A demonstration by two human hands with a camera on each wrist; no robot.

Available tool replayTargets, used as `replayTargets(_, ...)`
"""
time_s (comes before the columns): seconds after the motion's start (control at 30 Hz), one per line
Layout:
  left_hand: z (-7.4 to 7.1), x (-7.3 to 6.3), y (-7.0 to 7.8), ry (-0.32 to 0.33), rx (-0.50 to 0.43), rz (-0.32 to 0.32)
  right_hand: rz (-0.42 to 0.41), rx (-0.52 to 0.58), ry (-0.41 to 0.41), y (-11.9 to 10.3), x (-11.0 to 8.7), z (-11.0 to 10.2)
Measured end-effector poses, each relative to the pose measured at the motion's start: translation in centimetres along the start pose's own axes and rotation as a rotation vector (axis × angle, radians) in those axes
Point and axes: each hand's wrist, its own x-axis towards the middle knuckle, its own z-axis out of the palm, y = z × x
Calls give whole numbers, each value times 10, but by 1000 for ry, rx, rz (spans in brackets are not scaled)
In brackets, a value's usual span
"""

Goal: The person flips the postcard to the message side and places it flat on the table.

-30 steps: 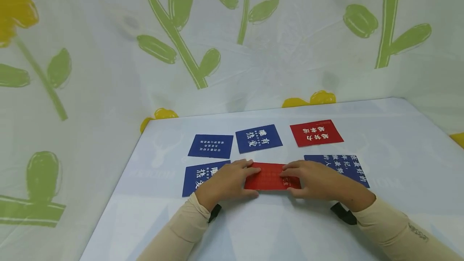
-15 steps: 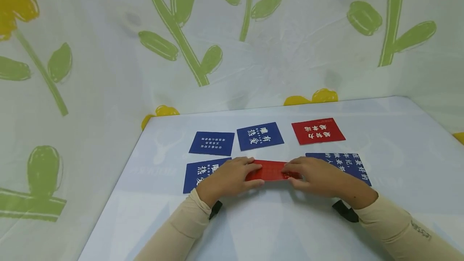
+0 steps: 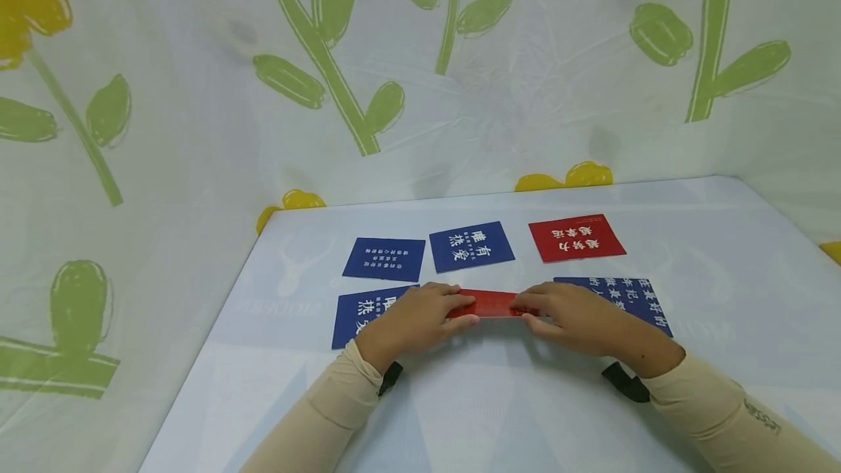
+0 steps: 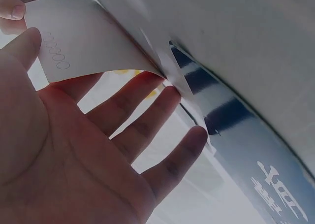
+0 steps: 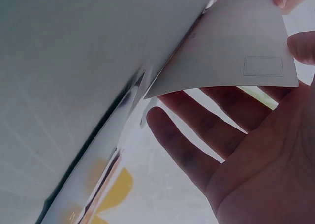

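Observation:
Both hands hold a red postcard (image 3: 488, 304) low over the middle of the table, one at each end. My left hand (image 3: 415, 321) pinches its left end, thumb at the near edge and fingers over the red face. At the other end, my right hand (image 3: 578, 318) grips likewise. Seen from the left wrist, the white back of the postcard (image 4: 81, 39) is bowed and carries a row of small printed circles. The right wrist view has a stamp box on the postcard (image 5: 241, 42). The near edge is raised; the far edge lies at or close to the table.
Blue cards lie at the left (image 3: 384, 259), back middle (image 3: 471, 247) and right (image 3: 631, 305); another blue card (image 3: 348, 320) is partly behind my left hand. A red card (image 3: 577, 238) lies at the back right. A flower-printed curtain (image 3: 486, 122) hangs behind the white table (image 3: 473, 400).
The postcard's near edge has tilted upward with both thumbs, so less of its red face shows. Other cards stay put; the head view has shifted slightly.

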Motion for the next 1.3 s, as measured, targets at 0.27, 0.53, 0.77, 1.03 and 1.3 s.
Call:
replayTargets(0.27, -1, -1, 1, 27, 7, 16, -23, 2, 28, 1, 0, 0)
replayTargets(0.53, -1, -1, 3, 53, 15, 22, -24, -24, 41, -1, 0, 1)
replayTargets(0.77, 0, -1, 3, 55, 23, 20, 22, -55, 23, -4, 1, 0)
replayTargets(1.03, 3, 1, 2, 64, 23, 18, -48, -136, 91, 0, 2, 1)
replayTargets(1.3, 3, 2, 1, 72, 39, 17, -61, -124, 142, 3, 2, 2)
